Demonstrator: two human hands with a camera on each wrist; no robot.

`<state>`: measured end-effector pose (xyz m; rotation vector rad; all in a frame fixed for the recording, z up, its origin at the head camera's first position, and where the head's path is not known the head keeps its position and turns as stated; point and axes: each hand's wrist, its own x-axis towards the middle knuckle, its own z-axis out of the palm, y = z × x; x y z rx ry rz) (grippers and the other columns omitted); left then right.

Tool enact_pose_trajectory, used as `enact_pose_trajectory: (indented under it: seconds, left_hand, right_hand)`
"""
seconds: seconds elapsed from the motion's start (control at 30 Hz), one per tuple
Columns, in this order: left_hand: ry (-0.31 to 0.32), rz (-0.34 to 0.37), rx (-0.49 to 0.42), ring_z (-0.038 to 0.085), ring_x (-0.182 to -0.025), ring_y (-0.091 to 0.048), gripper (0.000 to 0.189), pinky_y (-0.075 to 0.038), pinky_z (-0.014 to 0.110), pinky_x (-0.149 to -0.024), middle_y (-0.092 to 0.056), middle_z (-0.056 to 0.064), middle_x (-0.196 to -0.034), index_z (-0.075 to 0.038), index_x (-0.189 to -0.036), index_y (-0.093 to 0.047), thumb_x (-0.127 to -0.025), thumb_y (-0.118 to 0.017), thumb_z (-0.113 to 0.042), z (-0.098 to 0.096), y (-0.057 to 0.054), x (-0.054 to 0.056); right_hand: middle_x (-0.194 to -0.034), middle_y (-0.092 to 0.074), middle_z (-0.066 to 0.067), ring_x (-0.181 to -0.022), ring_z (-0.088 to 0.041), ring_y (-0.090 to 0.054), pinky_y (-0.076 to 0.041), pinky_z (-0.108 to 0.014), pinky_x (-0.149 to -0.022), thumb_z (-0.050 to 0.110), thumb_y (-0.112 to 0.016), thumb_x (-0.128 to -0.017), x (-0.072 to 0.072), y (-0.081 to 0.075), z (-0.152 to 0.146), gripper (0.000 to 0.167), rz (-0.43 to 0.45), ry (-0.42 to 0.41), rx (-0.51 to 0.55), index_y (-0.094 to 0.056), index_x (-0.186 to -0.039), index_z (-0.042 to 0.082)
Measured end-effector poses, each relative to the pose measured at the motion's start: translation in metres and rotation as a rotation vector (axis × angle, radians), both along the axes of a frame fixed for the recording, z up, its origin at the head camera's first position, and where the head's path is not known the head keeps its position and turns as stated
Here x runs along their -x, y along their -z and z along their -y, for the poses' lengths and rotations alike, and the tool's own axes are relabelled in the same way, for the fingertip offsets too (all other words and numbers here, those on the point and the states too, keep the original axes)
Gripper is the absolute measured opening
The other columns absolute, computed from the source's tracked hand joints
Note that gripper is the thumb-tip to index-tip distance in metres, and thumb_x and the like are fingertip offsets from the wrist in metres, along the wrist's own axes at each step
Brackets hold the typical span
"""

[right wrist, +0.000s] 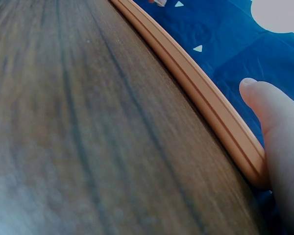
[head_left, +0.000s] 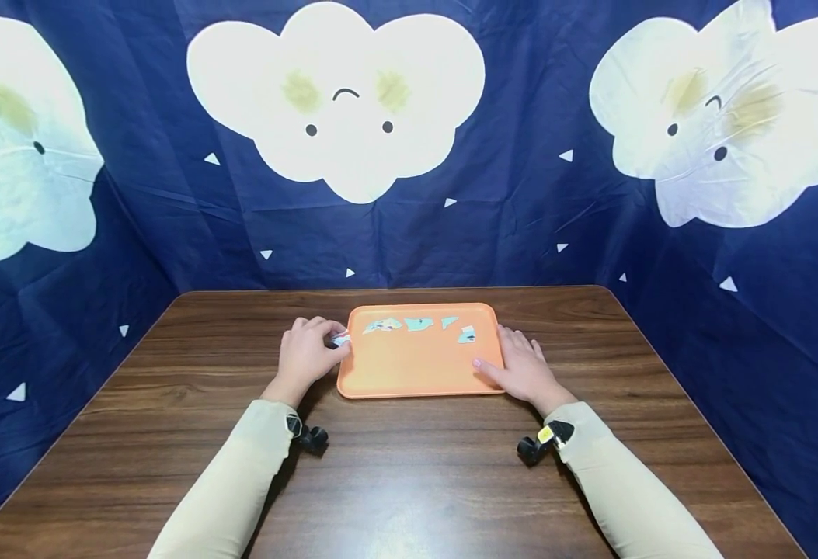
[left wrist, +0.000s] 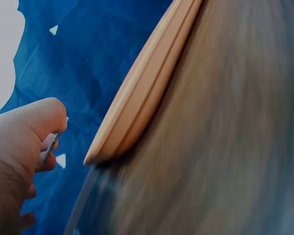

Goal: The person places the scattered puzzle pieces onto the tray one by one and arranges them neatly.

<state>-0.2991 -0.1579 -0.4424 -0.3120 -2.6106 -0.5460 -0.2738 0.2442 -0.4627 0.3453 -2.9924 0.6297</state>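
An orange rectangular tray (head_left: 415,365) lies on the table between the two hands. Over its left rim, my left hand (head_left: 308,353) pinches a small flat piece (head_left: 340,339) printed in light blue and white. The left wrist view shows that piece edge-on as a thin strip (left wrist: 51,146) between thumb and fingers. On the right, my right hand (head_left: 527,369) rests at the tray's right edge, fingers extended along the outside and thumb (right wrist: 264,100) reaching over the rim. Along the tray's far side lie several irregular light-blue pieces, among them a wide one (head_left: 383,325) and a notched one (head_left: 468,335).
The wooden table (head_left: 409,473) stretches out around the tray and toward the person. A dark blue cloth (head_left: 381,241) with white clouds hangs behind the far edge and at both sides. Small black cameras (head_left: 313,440) sit on both wrists.
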Motion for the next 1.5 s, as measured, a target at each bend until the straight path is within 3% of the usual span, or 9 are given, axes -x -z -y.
enact_pose_trajectory:
  seconds: [0.43,0.7,0.93,1.13,1.5]
  left_hand:
    - [0.076,0.047,0.037,0.027,-0.102,-0.049,0.031,-0.037,0.05,-0.09,-0.072,-0.004,-0.107,-0.024,-0.103,-0.079,-0.08,-0.071,-0.043,-0.056,-0.003,0.006]
    - [0.142,0.05,0.055,0.026,-0.107,-0.051,0.027,-0.036,0.05,-0.09,-0.071,-0.004,-0.108,-0.027,-0.104,-0.079,-0.083,-0.072,-0.042,-0.084,-0.003,0.008]
    - [0.188,0.064,0.11,0.023,-0.101,-0.05,0.024,-0.036,0.046,-0.088,-0.067,-0.008,-0.102,-0.027,-0.104,-0.079,-0.084,-0.073,-0.039,-0.107,-0.004,0.011]
    - [0.202,0.085,0.155,0.021,-0.096,-0.049,0.025,-0.036,0.044,-0.082,-0.066,-0.008,-0.104,-0.029,-0.106,-0.078,-0.084,-0.072,-0.04,-0.126,-0.001,0.016]
    - [0.222,0.118,0.212,0.021,-0.098,-0.047,0.026,-0.037,0.043,-0.085,-0.067,-0.007,-0.113,-0.03,-0.109,-0.077,-0.085,-0.073,-0.039,-0.153,0.007,0.019]
  right_hand:
    - [-0.163,-0.025,-0.023,-0.15,-0.044,-0.019,-0.009,-0.065,-0.118,0.067,-0.05,-0.094,0.0,0.001,0.0,0.101,-0.001,0.003,0.001,-0.017,-0.159,-0.002]
    - [-0.163,-0.025,-0.023,-0.15,-0.043,-0.02,-0.01,-0.065,-0.118,0.07,-0.048,-0.093,0.0,0.0,0.0,0.103,-0.004,-0.001,-0.005,-0.018,-0.159,-0.002]
    - [-0.163,-0.024,-0.023,-0.151,-0.043,-0.02,-0.01,-0.064,-0.118,0.07,-0.048,-0.094,0.001,-0.001,0.001,0.102,0.004,-0.005,-0.006,-0.017,-0.159,-0.002]
    - [-0.163,-0.025,-0.023,-0.15,-0.044,-0.02,-0.01,-0.066,-0.117,0.069,-0.049,-0.094,0.002,0.001,0.0,0.102,-0.006,0.001,-0.003,-0.018,-0.159,-0.003]
    - [-0.163,-0.025,-0.023,-0.15,-0.043,-0.02,-0.01,-0.065,-0.117,0.07,-0.048,-0.093,0.003,0.002,-0.001,0.103,-0.005,-0.004,0.004,-0.017,-0.159,-0.002]
